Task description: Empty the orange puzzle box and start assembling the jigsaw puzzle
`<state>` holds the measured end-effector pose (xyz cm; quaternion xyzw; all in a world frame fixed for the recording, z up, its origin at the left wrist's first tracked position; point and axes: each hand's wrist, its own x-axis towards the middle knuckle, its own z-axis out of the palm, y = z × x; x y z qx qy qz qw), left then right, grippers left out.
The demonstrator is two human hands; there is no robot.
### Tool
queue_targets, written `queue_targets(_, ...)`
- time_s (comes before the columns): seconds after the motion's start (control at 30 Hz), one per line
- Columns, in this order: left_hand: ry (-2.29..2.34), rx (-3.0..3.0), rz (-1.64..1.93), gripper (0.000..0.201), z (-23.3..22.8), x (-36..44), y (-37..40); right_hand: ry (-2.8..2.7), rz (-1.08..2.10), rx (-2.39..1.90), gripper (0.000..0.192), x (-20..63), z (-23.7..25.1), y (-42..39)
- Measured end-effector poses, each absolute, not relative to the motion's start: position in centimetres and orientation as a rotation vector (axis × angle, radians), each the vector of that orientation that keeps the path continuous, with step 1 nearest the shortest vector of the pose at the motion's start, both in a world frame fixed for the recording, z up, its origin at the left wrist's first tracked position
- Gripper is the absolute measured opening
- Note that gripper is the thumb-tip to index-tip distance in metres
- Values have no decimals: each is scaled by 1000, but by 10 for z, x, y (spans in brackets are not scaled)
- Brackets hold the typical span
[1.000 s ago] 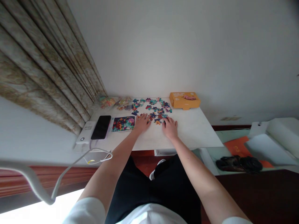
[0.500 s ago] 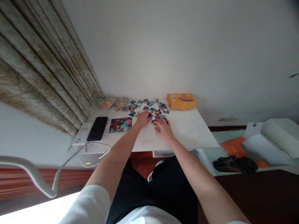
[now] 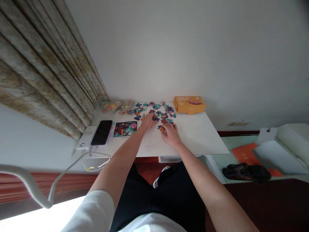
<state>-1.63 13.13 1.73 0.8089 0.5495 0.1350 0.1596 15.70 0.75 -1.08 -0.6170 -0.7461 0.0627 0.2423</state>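
Left hand [image 3: 147, 121] lies flat, fingers spread, on loose puzzle pieces [image 3: 156, 111] on the white table [image 3: 198, 135]. Right hand [image 3: 171, 133], at its 4 o'clock, touches an orange piece [image 3: 161, 128]; whether it grips cannot be told. Orange box [image 3: 189, 104] at 1 o'clock.

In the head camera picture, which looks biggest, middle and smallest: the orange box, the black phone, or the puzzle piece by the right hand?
1. Orange box and black phone: they look about alike, and the phone lies nearer the camera, so no ranking.
2. Puzzle piece by the right hand: clearly smallest.
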Motion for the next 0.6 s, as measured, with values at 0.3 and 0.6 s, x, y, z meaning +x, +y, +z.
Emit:
queue_targets(0.3, 1392, 2403, 676, 32, 17, -36, 99, -2017, 161, -1645, 41, 159, -11, 5)
queue_targets(0.6, 1289, 2490, 766, 25, -15, -78, 11, -2060, 192, -1654, 50, 161, -18, 7)
